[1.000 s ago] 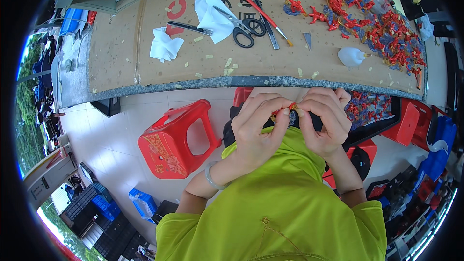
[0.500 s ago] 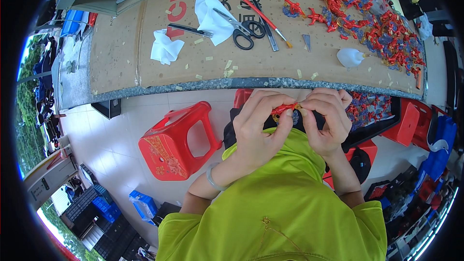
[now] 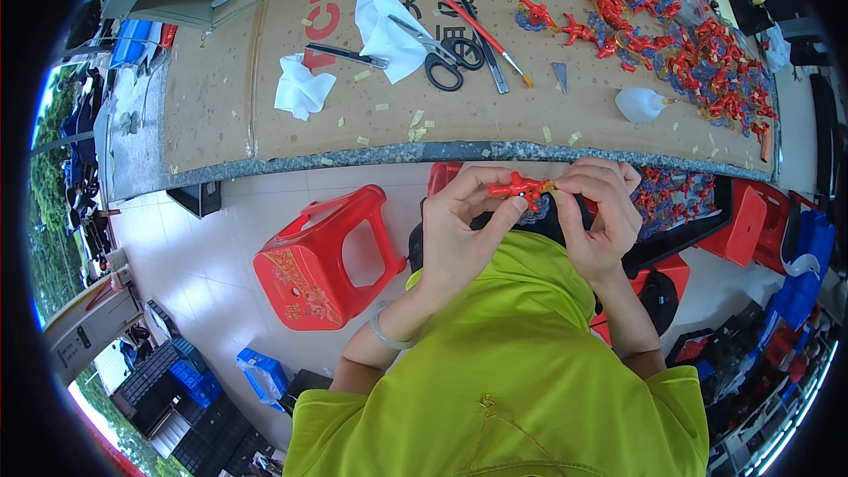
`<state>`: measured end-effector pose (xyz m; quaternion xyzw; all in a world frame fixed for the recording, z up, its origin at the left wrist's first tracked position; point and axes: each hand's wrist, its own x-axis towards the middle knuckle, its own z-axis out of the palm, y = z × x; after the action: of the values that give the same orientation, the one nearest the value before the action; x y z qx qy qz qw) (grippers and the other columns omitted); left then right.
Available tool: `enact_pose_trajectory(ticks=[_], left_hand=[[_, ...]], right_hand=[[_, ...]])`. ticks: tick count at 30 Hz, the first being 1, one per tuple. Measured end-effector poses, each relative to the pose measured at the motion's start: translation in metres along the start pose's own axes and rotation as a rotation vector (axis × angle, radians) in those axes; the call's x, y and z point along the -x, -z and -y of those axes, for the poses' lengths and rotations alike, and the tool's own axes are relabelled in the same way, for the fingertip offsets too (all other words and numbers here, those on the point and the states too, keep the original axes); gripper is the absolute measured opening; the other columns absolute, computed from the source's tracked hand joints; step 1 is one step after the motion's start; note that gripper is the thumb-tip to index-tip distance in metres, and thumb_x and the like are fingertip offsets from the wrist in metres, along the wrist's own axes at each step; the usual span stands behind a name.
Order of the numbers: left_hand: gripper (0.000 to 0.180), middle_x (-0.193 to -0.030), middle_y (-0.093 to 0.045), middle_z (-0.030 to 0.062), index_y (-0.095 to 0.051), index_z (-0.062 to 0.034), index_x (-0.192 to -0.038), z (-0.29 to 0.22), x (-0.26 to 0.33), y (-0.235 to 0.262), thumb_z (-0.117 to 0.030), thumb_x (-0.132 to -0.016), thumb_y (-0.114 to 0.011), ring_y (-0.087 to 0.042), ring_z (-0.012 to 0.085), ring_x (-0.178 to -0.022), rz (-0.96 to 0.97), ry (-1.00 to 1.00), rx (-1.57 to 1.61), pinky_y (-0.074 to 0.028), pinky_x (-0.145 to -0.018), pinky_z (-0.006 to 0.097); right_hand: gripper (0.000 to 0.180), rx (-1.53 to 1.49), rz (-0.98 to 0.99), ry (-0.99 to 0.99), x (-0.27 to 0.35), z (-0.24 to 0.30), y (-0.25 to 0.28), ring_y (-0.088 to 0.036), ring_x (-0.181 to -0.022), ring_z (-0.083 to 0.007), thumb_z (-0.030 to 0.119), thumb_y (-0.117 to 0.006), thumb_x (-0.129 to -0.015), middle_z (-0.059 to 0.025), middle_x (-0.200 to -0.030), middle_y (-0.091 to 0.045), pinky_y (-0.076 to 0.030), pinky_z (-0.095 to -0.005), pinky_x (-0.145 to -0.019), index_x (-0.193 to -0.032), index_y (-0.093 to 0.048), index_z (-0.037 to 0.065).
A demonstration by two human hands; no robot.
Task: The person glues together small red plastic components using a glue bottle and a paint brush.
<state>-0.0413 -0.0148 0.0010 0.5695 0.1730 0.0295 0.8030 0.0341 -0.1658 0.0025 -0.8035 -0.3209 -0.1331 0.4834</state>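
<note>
Between my hands, just in front of the table edge, is a small glossy red figurine [image 3: 519, 185] with a yellowish end. My left hand [image 3: 461, 234] grips its red body between the thumb and fingers. At the yellowish end, the thumb and forefinger of my right hand [image 3: 599, 221] pinch it. The underside of the figurine is partly hidden by my left thumb. Many similar red figurines with purple-blue translucent parts lie in a pile [image 3: 707, 62] on the right of the table.
On the cardboard-covered table [image 3: 212, 97] lie scissors [image 3: 444, 62], a red-handled brush [image 3: 468, 18], a utility knife [image 3: 493, 62], tweezers [image 3: 349, 55], white cloths [image 3: 303, 88] and a white squeeze bottle [image 3: 639, 105]. A red stool [image 3: 300, 278] stands at left. More figurines fill a black tray [image 3: 676, 247].
The fingers of my left hand have shifted and uncovered more of the red figurine, which now shows its body turned toward me. My right hand stays nearly in place at the yellowish end.
</note>
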Motion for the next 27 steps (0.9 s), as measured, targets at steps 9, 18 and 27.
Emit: enact_pose_trajectory(ticks=[9, 18, 27], left_hand=[[0.022, -0.100, -0.065, 0.0105, -0.056, 0.0074, -0.106, 0.000, -0.002, 0.001, 0.002, -0.086, -0.063, -0.063, 0.0109, -0.087, -0.029, 0.033, 0.048, -0.052, -0.075, 0.023], [0.022, -0.099, -0.065, 0.0094, -0.056, 0.0057, -0.107, -0.001, -0.007, 0.007, 0.000, -0.087, -0.062, -0.062, 0.0106, -0.086, 0.014, 0.168, 0.127, -0.052, -0.075, 0.023], [0.023, -0.101, -0.064, 0.0089, -0.058, 0.0049, -0.107, 0.001, -0.007, 0.007, 0.000, -0.086, -0.063, -0.062, 0.0099, -0.088, 0.020, 0.196, 0.149, -0.052, -0.074, 0.023]], right_hand=[[0.021, -0.032, 0.045, -0.050, 0.002, -0.003, 0.001, -0.062, -0.080, -0.0205, -0.001, -0.072, -0.070, -0.0052, -0.082, -0.065, -0.032, -0.0325, -0.077, -0.088, -0.064, 0.004], [0.046, -0.752, 0.292, -0.636, 0.008, -0.009, 0.002, -0.052, -0.102, -0.0123, 0.010, -0.073, -0.075, -0.0057, -0.110, -0.060, -0.036, -0.0273, -0.091, -0.117, -0.058, -0.001], [0.046, -0.855, 0.354, -0.673, 0.006, -0.009, 0.000, -0.051, -0.103, -0.0122, 0.015, -0.072, -0.078, -0.0054, -0.113, -0.059, -0.036, -0.0275, -0.091, -0.118, -0.057, -0.001]])
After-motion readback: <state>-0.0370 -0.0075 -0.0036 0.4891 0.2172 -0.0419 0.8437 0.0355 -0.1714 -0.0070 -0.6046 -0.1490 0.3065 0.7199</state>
